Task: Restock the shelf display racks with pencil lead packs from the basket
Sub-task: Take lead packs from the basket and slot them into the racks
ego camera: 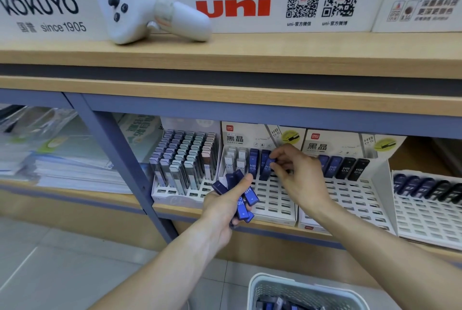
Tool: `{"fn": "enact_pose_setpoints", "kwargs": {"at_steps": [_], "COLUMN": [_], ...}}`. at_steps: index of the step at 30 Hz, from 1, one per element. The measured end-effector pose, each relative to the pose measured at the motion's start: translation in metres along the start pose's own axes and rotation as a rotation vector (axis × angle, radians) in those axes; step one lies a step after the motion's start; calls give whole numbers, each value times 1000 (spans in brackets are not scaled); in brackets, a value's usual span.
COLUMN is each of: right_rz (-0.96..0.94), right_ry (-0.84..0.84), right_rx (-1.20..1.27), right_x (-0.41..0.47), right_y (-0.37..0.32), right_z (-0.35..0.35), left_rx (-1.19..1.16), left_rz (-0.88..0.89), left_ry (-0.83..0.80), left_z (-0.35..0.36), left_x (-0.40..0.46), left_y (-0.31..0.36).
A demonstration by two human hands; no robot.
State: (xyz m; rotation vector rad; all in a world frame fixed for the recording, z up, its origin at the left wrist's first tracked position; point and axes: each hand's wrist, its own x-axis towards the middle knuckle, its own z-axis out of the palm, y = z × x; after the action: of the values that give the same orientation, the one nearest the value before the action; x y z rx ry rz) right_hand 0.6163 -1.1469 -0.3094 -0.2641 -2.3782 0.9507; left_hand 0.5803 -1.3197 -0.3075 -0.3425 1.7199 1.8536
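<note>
The right hand (297, 174) pinches 1 blue lead pack (271, 162) in its fingers at the white display rack (272, 199), apparently over a slot. Keep it upright, line it with the row, then press down. The left hand (225, 204) clamps a spare bundle (246, 197); the basket (302, 289) sits below.

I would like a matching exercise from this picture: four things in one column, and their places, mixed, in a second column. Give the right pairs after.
Things:
1. white controller
2. basket
3. bundle of blue lead packs
4. single blue lead pack

Places:
A. gripped in the left hand
B. on the floor below the shelves
C. on the top wooden shelf
D. pinched by the right hand at the display rack

Pairs: 1-C, 2-B, 3-A, 4-D
</note>
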Motion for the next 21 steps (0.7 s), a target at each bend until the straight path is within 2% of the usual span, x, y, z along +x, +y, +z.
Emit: {"fn": "enact_pose_setpoints", "kwargs": {"at_steps": [3,6,9,11,15,18,21], "right_rz": [-54,-14,19,127,578,665,676], "right_ry": [-59,-112,-73,-48,-289,-317,-217], "right_rx": [-79,-136,-145,-25,524,646,710], "right_x": [-1,-3,-3,-4,-7,-9,-6], "right_y": [1,-1,-9,-19,-37,-38,-36], "right_z": [4,6,2,0,-5,-9,-12], "left_rx": [1,9,18,38,125,167,158], "left_rz": [8,20,38,57,119,138,112], "left_ry": [1,-1,-13,-39,-113,-137,-128], "left_z": [1,2,2,2,3,2,-2], "left_x": [-3,-6,-9,-11,-17,-19,-18], "left_y": [1,1,1,1,2,1,2]}}
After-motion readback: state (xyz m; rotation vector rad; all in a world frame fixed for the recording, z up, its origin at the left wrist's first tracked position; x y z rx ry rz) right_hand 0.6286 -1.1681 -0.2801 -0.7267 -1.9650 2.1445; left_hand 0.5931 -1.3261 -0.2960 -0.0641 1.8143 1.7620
